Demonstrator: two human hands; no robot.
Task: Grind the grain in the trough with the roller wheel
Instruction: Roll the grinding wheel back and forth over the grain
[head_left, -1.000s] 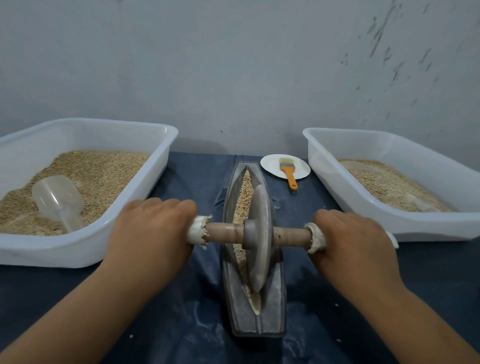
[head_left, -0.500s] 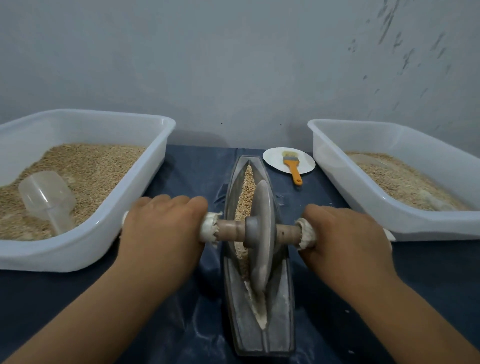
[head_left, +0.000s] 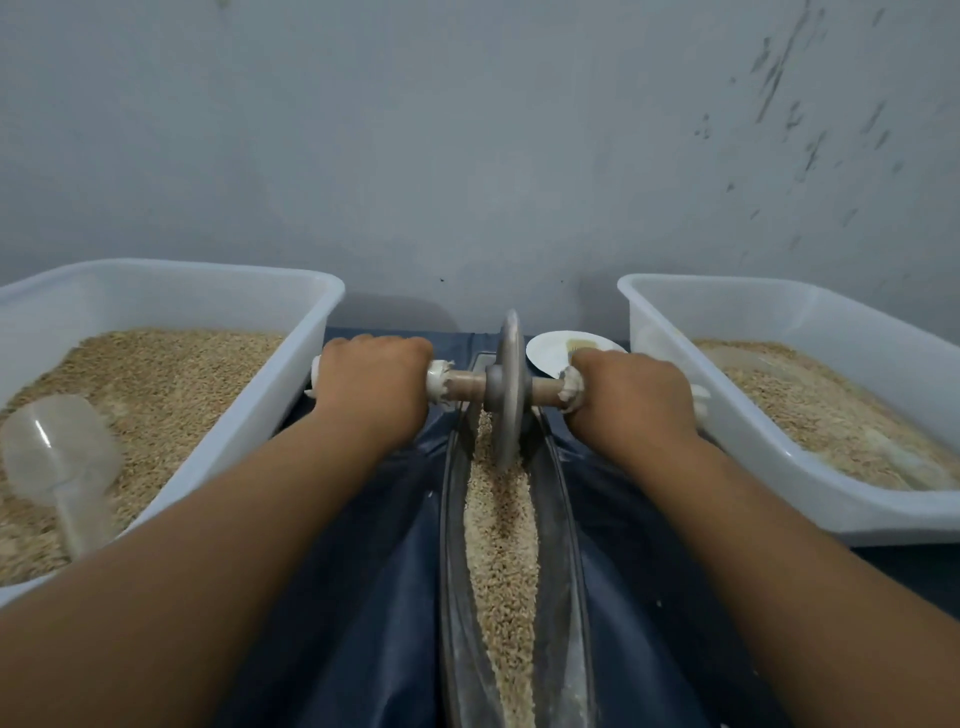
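While both hands' grip clamps the roller wheel (head_left: 508, 389) axle, grain (head_left: 501, 545) fills the trough (head_left: 563, 571); flanking tubs (head_left: 291, 384) hold grain too.

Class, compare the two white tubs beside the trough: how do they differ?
The left tub is filled higher with grain than the right tub. The left tub holds a clear scoop lying plainly on top; any scoop in the right tub is too faint to tell. Both are white, rectangular and hold tan grain.
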